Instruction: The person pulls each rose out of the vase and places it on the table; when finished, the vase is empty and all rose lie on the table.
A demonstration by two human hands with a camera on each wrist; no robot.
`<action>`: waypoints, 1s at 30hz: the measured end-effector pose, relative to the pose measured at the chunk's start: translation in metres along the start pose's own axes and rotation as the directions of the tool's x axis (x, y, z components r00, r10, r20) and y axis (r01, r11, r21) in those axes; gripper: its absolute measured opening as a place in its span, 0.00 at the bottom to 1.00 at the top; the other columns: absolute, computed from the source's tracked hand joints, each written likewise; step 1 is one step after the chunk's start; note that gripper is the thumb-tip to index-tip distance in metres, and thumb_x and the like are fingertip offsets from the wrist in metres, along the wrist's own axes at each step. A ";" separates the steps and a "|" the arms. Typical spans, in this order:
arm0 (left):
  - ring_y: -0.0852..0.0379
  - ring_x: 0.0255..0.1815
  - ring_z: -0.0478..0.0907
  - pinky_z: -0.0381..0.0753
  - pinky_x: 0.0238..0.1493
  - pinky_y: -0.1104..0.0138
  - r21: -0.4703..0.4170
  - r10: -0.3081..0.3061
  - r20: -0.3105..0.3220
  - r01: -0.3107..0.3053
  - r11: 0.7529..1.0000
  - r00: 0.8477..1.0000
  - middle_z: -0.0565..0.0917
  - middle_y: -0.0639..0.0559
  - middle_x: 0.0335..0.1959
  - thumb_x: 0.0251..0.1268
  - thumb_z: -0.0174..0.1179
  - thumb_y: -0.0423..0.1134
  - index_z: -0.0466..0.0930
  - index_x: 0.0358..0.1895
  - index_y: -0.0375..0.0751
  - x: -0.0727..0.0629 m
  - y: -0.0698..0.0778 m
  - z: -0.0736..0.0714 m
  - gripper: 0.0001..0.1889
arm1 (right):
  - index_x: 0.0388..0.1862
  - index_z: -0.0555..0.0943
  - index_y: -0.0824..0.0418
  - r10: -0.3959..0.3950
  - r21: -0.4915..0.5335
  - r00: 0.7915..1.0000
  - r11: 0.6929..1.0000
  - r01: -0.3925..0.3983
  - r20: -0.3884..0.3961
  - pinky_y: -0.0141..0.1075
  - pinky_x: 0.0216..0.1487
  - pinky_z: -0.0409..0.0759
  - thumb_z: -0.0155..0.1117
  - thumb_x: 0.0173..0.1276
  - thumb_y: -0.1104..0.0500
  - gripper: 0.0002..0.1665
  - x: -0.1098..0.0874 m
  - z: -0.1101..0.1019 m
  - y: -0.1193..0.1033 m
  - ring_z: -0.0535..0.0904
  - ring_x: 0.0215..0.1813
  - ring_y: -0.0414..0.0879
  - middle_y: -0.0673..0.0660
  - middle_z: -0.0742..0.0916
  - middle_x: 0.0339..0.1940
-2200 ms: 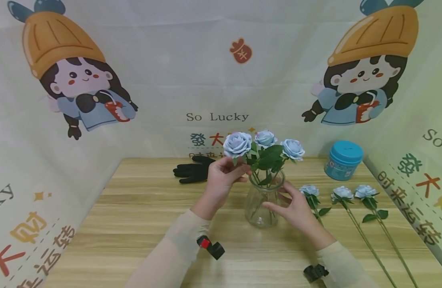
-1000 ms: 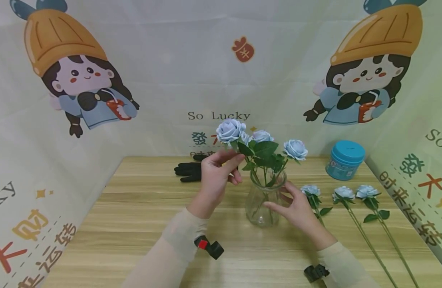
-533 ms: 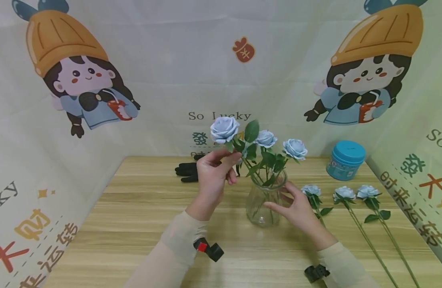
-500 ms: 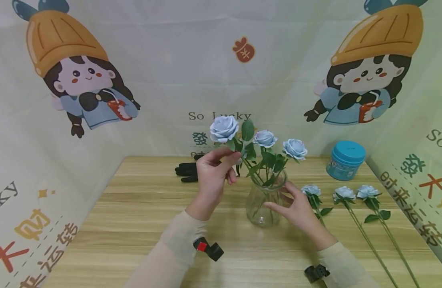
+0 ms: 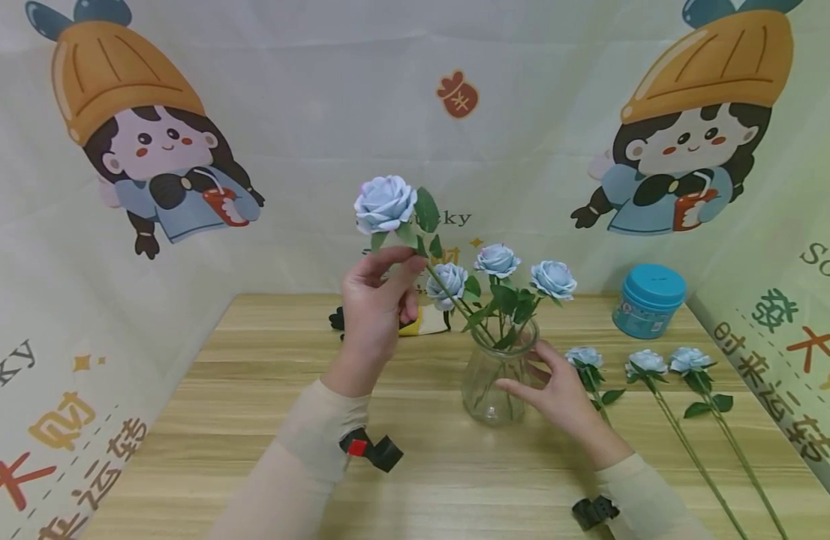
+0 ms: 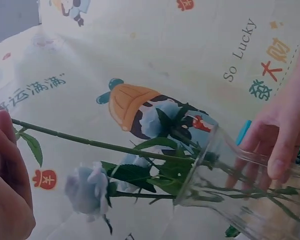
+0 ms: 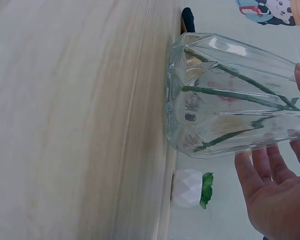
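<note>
In the head view the left hand is raised above the wooden table, its thumb and curled fingers pinching the stem of a pale blue rose just under the bloom; the flower head stands above the fingertips, and the stem slants down to the right from the pinch into the mouth of the glass vase; the right hand rests against the vase's right side with straight, spread fingers, curled round nothing; counting the blooms, three more roses stand in the vase, making four with the held one, and three further roses lie flat on the table to the right of the vase; one blue-lidded jar stands near the back right corner, and one black glove lies behind the left hand, mostly hidden by it. In the left wrist view the stem runs from the fingers at the left edge across to the vase's rim, with one bloom hanging below it; the other hand's fingers touch the glass on the far side. In the right wrist view the vase stands on the table with green stems crossing inside it; the open palm and straight fingers lie just beside the glass, a fingertip touching its wall.
</note>
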State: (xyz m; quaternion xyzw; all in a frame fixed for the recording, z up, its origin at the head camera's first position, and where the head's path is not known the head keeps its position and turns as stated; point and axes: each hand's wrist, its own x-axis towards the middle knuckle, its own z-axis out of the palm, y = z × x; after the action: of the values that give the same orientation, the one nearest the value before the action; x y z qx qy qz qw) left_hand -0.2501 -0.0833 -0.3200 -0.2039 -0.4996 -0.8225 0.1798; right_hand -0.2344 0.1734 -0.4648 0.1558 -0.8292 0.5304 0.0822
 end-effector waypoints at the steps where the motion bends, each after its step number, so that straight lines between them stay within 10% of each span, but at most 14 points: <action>1: 0.65 0.08 0.70 0.66 0.09 0.76 -0.006 0.016 0.003 -0.016 1.000 1.000 0.90 0.57 0.28 0.67 0.62 0.21 0.89 0.36 0.52 0.001 0.004 0.000 0.18 | 0.69 0.75 0.60 -0.002 -0.001 1.000 1.000 0.002 0.000 0.51 0.69 0.79 0.81 0.60 0.58 0.39 0.000 0.000 0.000 0.77 0.68 0.60 0.61 0.80 0.67; 15: 0.62 0.07 0.67 0.61 0.08 0.74 0.043 0.117 0.003 -0.117 0.992 0.993 0.89 0.57 0.33 0.65 0.62 0.20 0.89 0.36 0.50 0.007 0.046 -0.009 0.17 | 0.69 0.75 0.60 0.004 0.009 1.000 1.000 -0.004 0.007 0.50 0.69 0.79 0.80 0.61 0.58 0.38 0.000 0.000 -0.001 0.77 0.68 0.60 0.61 0.80 0.67; 30: 0.58 0.07 0.68 0.65 0.09 0.71 0.197 0.142 0.043 -0.148 0.969 0.989 0.85 0.56 0.22 0.64 0.68 0.23 0.89 0.38 0.50 0.005 0.044 -0.026 0.13 | 0.70 0.75 0.60 0.000 0.005 1.000 1.000 0.000 0.008 0.51 0.68 0.79 0.81 0.61 0.59 0.39 0.001 -0.001 0.000 0.77 0.67 0.61 0.61 0.80 0.67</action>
State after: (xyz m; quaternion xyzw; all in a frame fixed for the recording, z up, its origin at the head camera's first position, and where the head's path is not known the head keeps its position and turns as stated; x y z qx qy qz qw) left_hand -0.2363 -0.1259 -0.2956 -0.2324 -0.5658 -0.7499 0.2520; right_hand -0.2351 0.1742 -0.4647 0.1580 -0.8281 0.5320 0.0783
